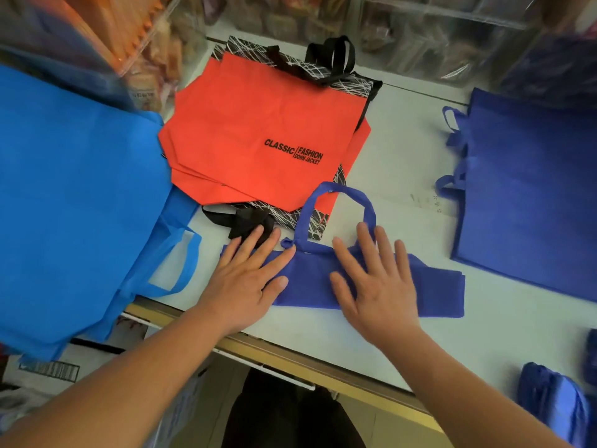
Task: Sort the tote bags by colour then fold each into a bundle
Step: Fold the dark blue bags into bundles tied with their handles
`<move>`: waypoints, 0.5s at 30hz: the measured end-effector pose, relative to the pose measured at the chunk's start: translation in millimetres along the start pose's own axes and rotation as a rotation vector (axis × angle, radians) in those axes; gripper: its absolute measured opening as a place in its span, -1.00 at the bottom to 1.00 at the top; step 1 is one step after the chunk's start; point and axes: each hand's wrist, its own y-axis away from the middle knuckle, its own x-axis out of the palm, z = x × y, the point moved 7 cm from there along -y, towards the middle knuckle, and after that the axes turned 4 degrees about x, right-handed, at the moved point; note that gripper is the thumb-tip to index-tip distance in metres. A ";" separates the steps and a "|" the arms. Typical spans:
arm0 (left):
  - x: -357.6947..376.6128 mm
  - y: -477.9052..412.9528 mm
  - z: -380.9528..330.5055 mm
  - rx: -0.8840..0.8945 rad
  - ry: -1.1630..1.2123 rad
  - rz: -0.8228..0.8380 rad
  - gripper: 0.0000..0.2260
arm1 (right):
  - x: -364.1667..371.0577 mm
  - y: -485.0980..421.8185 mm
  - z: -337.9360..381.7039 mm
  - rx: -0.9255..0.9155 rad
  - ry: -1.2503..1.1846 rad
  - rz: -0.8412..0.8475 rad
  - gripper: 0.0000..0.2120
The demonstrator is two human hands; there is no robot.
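Left hand (250, 279) and right hand (376, 282) both flat, fingers spread, pressing the folded dark-blue tote bag (310, 282) onto the white counter (371, 337), gripping nothing. Its handle loop (336, 192) overlaps the red tote stack (258, 130).

Bare white counter (400, 140) lies open between the red tote stack (252, 124) and the dark blue tote pile (533, 195). Light blue totes (80, 195) block the left; clear plastic packs (436, 33) wall the back.
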 end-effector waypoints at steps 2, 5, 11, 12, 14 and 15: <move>-1.3 -0.2 -0.1 0.009 0.014 0.000 -0.48 | 20.4 -5.9 -0.5 0.018 0.014 0.108 -0.40; -5.1 1.8 1.0 0.073 0.097 -0.024 -0.49 | 36.9 -7.7 -10.5 0.017 0.064 0.143 -0.39; -27.8 26.1 34.7 -0.015 0.221 -0.218 -0.45 | 38.8 -13.3 -11.6 -0.047 0.115 0.119 -0.42; -28.4 27.4 37.2 -0.042 0.219 -0.189 -0.42 | 38.2 -16.1 -13.0 -0.077 0.116 0.126 -0.41; -26.6 27.0 38.1 -0.124 0.198 -0.073 -0.34 | 38.6 -22.5 -16.2 -0.165 0.137 0.138 -0.41; -26.0 26.8 36.0 -0.170 0.171 -0.021 -0.34 | 38.1 -25.5 -17.3 -0.212 0.151 0.138 -0.42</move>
